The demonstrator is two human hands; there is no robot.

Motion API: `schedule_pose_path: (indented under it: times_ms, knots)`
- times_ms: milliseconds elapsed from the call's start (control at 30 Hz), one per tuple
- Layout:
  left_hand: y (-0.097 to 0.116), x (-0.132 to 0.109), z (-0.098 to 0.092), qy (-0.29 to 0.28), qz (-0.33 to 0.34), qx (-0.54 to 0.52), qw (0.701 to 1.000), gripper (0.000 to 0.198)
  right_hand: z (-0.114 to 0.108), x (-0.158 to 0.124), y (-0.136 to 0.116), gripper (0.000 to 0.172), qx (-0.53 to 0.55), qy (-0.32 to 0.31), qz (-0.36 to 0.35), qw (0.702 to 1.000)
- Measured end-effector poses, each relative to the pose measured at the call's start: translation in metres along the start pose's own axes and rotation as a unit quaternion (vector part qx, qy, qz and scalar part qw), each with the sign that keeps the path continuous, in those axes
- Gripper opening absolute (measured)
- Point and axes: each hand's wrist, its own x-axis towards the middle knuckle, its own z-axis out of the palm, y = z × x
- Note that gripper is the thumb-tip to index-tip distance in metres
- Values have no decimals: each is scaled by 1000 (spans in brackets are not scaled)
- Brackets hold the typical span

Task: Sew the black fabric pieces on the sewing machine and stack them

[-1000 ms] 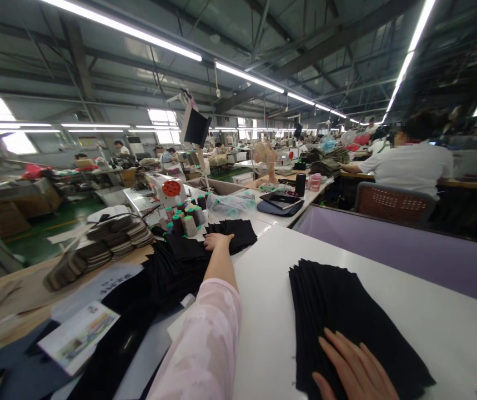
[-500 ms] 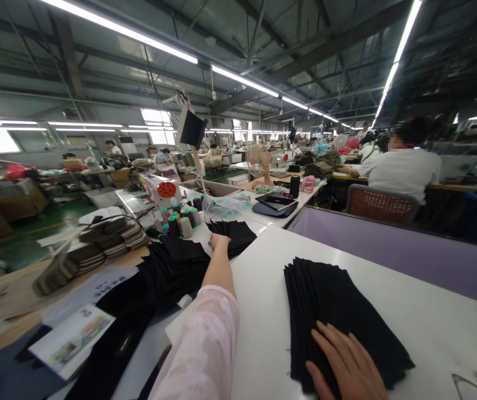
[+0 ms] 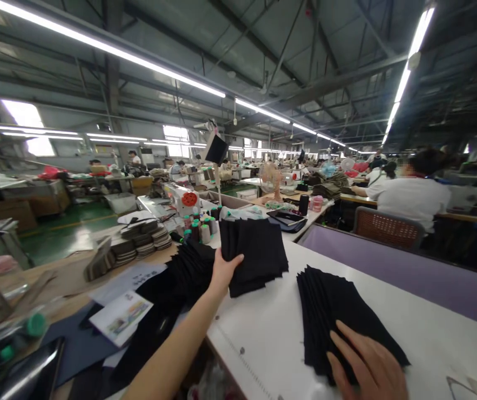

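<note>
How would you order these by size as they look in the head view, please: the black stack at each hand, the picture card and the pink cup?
1. Right stack, under the right hand
2. Left stack, in the left hand
3. Picture card
4. Pink cup, farther off, so true size unsure

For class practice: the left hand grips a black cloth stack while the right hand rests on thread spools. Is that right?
No: the head view shows the right hand resting on a second black stack, not spools; the left hand grips a black cloth stack.
</note>
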Motion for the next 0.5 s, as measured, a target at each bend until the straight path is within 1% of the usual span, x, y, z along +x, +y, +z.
schedule_pose_path:
  times_ms: [33, 67, 133, 167, 233, 300, 367, 433, 500]
  knots:
    - [-11, -27, -14, 3, -8, -7, 1000, 56, -4, 8, -11, 24, 27, 8, -4, 1000]
    - [-22, -55, -28, 3, -21, -14, 1000, 60, -5, 15, -25, 25, 65, 4, -6, 998]
    - [-39, -106, -50, -20, -82, -40, 996, 64, -3, 26, -59, 29, 158, -47, 7, 986]
    - [-44, -129, -58, -25, -96, -57, 993, 65, 1, 31, -76, 32, 197, -92, 32, 976]
    - [-43, -164, -70, -31, -129, -114, 985, 61, 11, 39, -107, 39, 231, -178, 130, 948]
    - [-36, -185, -78, -23, -175, -192, 965, 56, 20, 48, -129, 50, 228, -274, 222, 908]
    - [-29, -195, -83, 1, -228, -261, 938, 50, 27, 59, -140, 55, 205, -342, 269, 877]
    - [-27, -200, -88, 31, -265, -307, 913, 44, 31, 70, -145, 52, 174, -385, 273, 864]
    - [-30, -204, -92, 30, -279, -336, 899, 35, 32, 78, -149, 42, 143, -416, 255, 861]
